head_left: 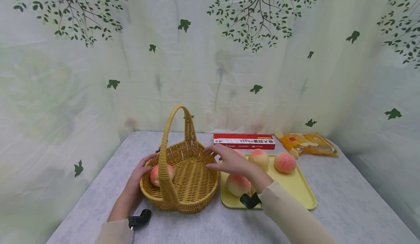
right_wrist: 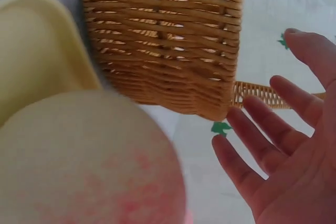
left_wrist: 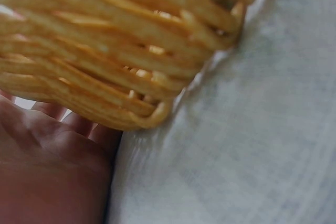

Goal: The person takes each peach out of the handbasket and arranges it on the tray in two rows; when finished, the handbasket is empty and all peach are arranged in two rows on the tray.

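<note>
Right now the fingers (right_wrist: 273, 124) of the right hand (head_left: 229, 161) are spread and nearly straight, holding nothing; they hang over the near right rim of the wicker basket (head_left: 183, 178), with the palm above the yellow tray (head_left: 295, 191). The left hand (head_left: 139, 174) lies against the basket's outer left wall, fingers loosely bent along the weave and the thumb up near the rim, resting on it rather than clenching.

One peach (head_left: 157, 174) sits inside the basket, on its left side, partly behind the foot of the tall arched handle (head_left: 170, 127). Three more peaches lie on the tray just right of the basket: one at the front (head_left: 237, 185) under the right wrist, one in the middle (head_left: 259, 159) beside the fingers, and one further right (head_left: 284, 162).

The left wrist view adds a close look at the basket's lower edge (left_wrist: 131, 66) meeting the grey tablecloth (left_wrist: 236, 145), with the palm (left_wrist: 47, 171) tucked under its curve; it shows no fruit at all. The right wrist view shows the open palm from below, the basket wall (right_wrist: 163, 45), the tray's corner (right_wrist: 37, 51) and a blurred peach (right_wrist: 89, 161) filling the lower left.

Along the back of the table lie a red pasta box (head_left: 244, 141) and an orange packet (head_left: 306, 144), before a curtain printed with leaves (head_left: 197, 73).
</note>
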Available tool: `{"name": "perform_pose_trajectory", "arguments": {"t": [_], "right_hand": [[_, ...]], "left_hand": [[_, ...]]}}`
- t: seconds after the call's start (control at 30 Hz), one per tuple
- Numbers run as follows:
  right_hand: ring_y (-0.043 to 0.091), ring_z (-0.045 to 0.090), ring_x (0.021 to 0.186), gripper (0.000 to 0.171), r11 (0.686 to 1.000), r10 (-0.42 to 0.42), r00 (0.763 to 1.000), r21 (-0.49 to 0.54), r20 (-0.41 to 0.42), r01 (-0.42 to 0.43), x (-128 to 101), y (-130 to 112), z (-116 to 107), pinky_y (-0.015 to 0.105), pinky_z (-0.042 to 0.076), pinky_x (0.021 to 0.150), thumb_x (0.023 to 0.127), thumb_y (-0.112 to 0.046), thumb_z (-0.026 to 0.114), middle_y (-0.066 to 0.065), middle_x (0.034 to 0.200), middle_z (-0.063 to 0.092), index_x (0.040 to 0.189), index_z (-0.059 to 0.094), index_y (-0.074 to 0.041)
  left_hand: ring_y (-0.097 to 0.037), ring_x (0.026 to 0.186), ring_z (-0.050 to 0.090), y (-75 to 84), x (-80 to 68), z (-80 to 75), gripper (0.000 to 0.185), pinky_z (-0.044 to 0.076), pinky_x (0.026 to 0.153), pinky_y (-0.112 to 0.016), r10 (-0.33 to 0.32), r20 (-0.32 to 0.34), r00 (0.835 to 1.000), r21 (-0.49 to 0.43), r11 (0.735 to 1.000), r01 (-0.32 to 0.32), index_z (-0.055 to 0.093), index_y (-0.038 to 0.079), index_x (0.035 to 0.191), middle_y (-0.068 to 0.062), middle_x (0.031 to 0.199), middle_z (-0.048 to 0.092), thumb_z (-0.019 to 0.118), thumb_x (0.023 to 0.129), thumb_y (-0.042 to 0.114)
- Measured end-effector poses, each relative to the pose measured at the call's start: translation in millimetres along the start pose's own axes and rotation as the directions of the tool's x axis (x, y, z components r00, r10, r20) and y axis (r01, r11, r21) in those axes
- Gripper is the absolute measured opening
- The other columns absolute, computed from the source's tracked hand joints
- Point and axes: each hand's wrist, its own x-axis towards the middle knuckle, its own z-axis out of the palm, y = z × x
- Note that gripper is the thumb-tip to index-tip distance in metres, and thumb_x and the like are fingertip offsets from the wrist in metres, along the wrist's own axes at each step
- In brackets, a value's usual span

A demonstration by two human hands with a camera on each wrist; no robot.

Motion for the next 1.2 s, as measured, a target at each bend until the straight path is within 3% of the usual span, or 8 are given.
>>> {"name": "perform_pose_trajectory", "arguments": {"t": [0.33, 0.5, 0.9, 1.2], "right_hand": [[0.021, 0.056, 0.127, 0.055, 0.998, 0.029, 0.992, -0.059, 0.125, -0.022, 26, -15, 8, 0.040, 0.045, 0.108, 0.090, -0.033, 0.073, 0.000, 0.136, 0.059, 0.139, 0.054, -0.019], [0.024, 0.055, 0.129, 0.060, 0.999, 0.040, 0.977, -0.028, 0.210, -0.035, 34, -22, 12, 0.044, 0.045, 0.108, 0.089, -0.033, 0.074, 0.003, 0.139, 0.057, 0.143, 0.050, -0.020], [0.023, 0.051, 0.134, 0.071, 0.998, 0.057, 0.939, -0.023, 0.340, -0.052, 57, -38, 15, 0.038, 0.045, 0.107, 0.087, -0.037, 0.075, 0.003, 0.146, 0.051, 0.148, 0.042, -0.025], [0.023, 0.050, 0.136, 0.070, 0.999, 0.045, 0.917, -0.021, 0.397, -0.040, 73, -53, 16, 0.034, 0.044, 0.107, 0.087, -0.030, 0.077, 0.007, 0.147, 0.052, 0.148, 0.045, -0.019]], "left_hand": [[0.001, 0.130, 0.042, -0.9, -0.5, -1.8, 0.048, 0.037, 0.098, -0.012, 0.012, 0.002, 1.000, 0.000, 1.000, -0.012, 0.034, 0.030, 0.151, 0.007, 0.155, 0.032, 0.034, 0.103, 0.026], [0.002, 0.130, 0.043, -1.2, 0.1, -2.4, 0.047, 0.038, 0.098, -0.012, 0.014, 0.008, 1.000, 0.001, 1.000, -0.014, 0.034, 0.030, 0.150, 0.006, 0.155, 0.032, 0.034, 0.103, 0.026], [0.004, 0.125, 0.046, -0.5, -0.5, -1.6, 0.048, 0.040, 0.097, -0.012, 0.029, 0.003, 1.000, -0.015, 0.999, -0.029, 0.033, 0.025, 0.151, 0.007, 0.150, 0.036, 0.036, 0.103, 0.024], [0.003, 0.127, 0.044, -1.4, 2.1, -2.2, 0.047, 0.040, 0.096, -0.012, 0.020, 0.006, 1.000, -0.001, 1.000, -0.020, 0.034, 0.029, 0.151, 0.004, 0.156, 0.030, 0.035, 0.104, 0.026]]}}
